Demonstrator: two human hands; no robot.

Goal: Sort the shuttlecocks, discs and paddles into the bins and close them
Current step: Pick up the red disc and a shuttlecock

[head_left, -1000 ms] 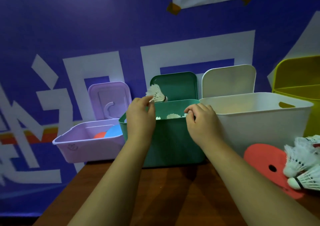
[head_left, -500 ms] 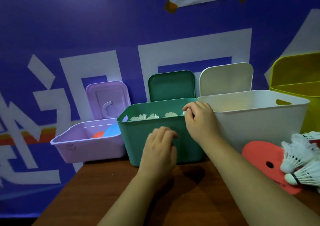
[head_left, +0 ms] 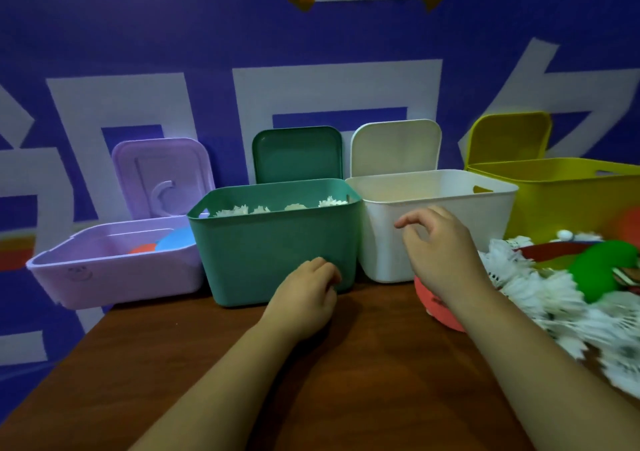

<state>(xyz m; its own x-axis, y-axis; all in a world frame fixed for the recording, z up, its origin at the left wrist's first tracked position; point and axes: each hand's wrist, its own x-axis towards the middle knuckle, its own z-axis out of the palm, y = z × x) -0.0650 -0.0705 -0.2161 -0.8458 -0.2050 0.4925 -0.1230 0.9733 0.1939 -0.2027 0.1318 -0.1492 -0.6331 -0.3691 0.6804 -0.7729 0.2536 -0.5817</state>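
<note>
Across a brown desk (head_left: 346, 381), four bins stand in a row against a blue patterned wall. From three o'clock round to nine o'clock they are a yellow bin (head_left: 571, 201), a white bin (head_left: 381, 242), a green bin (head_left: 270, 249) and a low lilac bin (head_left: 114, 274). All are open. Their lids (head_left: 298, 152) stand upright behind them against the wall, probably to keep the mouths free while sorting goes on.

A loose heap of white shuttlecocks (head_left: 540, 291) lies on the desk at four o'clock. It is blurred, and a green shape (head_left: 602, 270) too blurred to name rests on it. More feather tops (head_left: 232, 210) show just above the green bin's rim, so that bin seems to be the one for shuttlecocks.

A red disc (head_left: 429, 298) lies flat on the desk in front of the white bin, partly hidden under the right wrist. A blue disc (head_left: 176, 241) and an orange disc (head_left: 142, 248) lie inside the lilac bin. No paddle can be made out.

The right hand (head_left: 440, 249) hovers in front of the white bin, its grip apart, fingers loosely spread and holding nothing. The heap lies just beside it at four o'clock, and the red disc is directly below it. The left hand (head_left: 304, 298) sits low by the green bin's front wall with its fingers loosely curled and its grip empty. Whether it touches the bin cannot be told.
</note>
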